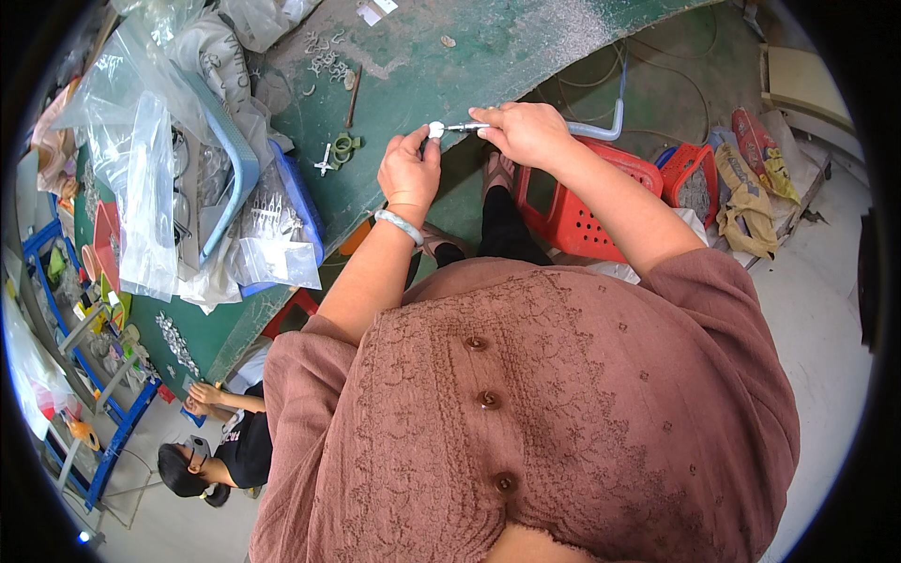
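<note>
Between the fingertips of my left hand [411, 167] is a small white piece [436, 129], pinched at the table's edge. My right hand [528, 131] is closed round a slim metal pen-shaped tool [462, 127], whose tip meets or nearly meets the white piece. A grey-blue hose [601, 131] comes out behind the right hand, and its joint with the tool is hidden. Left of my left hand, a green ring-shaped fitting [344, 147] and a silvery cross-shaped piece [325, 160] lie on the green table [413, 70].
Small curved pieces [327, 64] and a brown stick [353, 98] lie farther back. Clear bags [145, 188], a light-blue basket [246, 169] and a blue tray [305, 211] crowd the left. Red baskets [572, 220] stand at right below the table. Another person [239, 436] works at lower left.
</note>
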